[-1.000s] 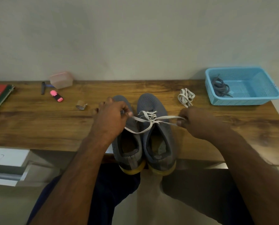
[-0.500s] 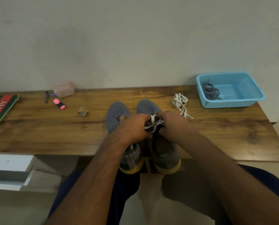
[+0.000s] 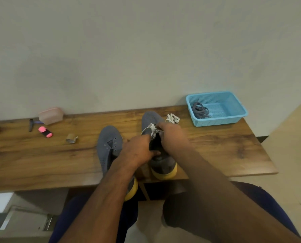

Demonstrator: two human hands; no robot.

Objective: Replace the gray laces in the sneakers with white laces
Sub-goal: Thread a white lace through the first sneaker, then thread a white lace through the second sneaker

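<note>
Wooden brown worktop [image 3: 216, 146] with two gray sneakers and busy hands.
From left: pink marker [image 3: 45, 132], unlaced gray sneaker [image 3: 108, 146], left hand [image 3: 137, 151] gripping the right gray sneaker [image 3: 163, 160], right hand [image 3: 172, 132] pinching its white lace [image 3: 153, 130], loose white lace bundle [image 3: 172, 118], gray laces [image 3: 200, 111] inside the blue plastic basket [image 3: 233, 118].

You've only got the one wide-angle head cam, looking forward and down past your forearms at the wooden table [image 3: 216, 148] close in front, with the wall [image 3: 146, 50] filling the top half.
</note>
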